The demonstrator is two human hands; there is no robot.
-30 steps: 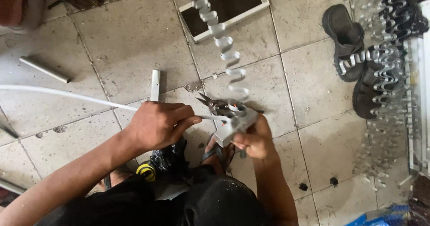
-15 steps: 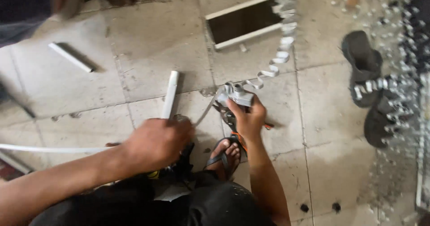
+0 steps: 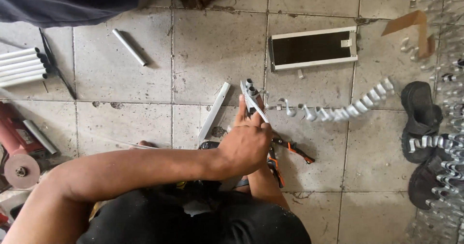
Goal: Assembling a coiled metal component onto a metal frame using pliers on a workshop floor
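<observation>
Since your left hand (image 3: 245,147) clamps the light, stiff aluminium profile (image 3: 253,101), hold mid-length; right grip hidden, cannot tell.

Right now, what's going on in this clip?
A person crouched over a tiled floor has both hands together on a small grey metal bracket linked to a chain of silver clips. The left hand covers most of the work; the right hand is largely hidden beneath it, so its grip cannot be judged. Orange-handled pliers lie just under the hands. A short white bar lies beside them, apart.
</observation>
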